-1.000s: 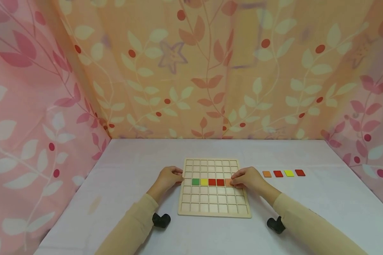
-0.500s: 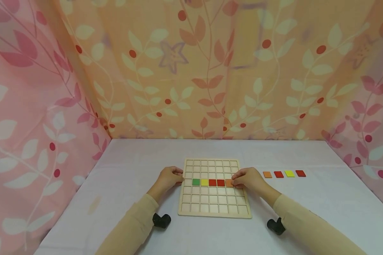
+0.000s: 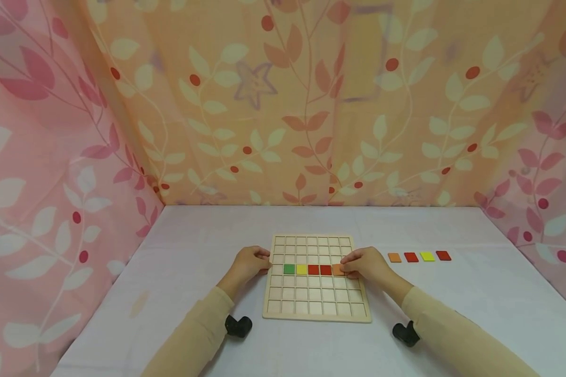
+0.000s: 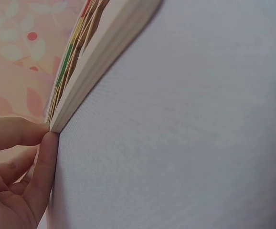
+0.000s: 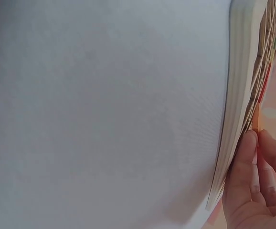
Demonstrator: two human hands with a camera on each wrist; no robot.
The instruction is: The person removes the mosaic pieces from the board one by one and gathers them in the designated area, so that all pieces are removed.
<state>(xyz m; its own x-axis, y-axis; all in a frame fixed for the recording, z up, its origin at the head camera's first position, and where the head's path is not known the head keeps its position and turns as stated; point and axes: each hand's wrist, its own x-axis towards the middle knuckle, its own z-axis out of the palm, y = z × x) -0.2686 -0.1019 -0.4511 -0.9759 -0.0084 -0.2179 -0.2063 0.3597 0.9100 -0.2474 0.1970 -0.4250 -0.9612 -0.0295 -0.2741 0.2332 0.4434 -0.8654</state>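
Note:
A square wooden grid board (image 3: 316, 294) lies on the white table, with a row of coloured square tiles across its middle. From the left, that row has a green tile (image 3: 289, 269), a yellow tile (image 3: 302, 269), two red tiles (image 3: 319, 269) and an orange tile (image 3: 337, 269). My right hand (image 3: 369, 266) pinches the orange tile between thumb and forefinger; its right part is hidden by the fingertips. At the opposite side, my left hand (image 3: 247, 268) holds the board's left edge, with thumb and forefinger (image 4: 21, 132) meeting at the wood in the left wrist view.
Right of the board, a loose row on the table holds an orange tile (image 3: 394, 257), a red tile (image 3: 411, 257), a yellow tile (image 3: 427, 256) and a darker red tile (image 3: 444, 255). Floral cloth (image 3: 283, 104) walls the back and both sides. Black wrist devices (image 3: 239, 326) sit under both sleeves.

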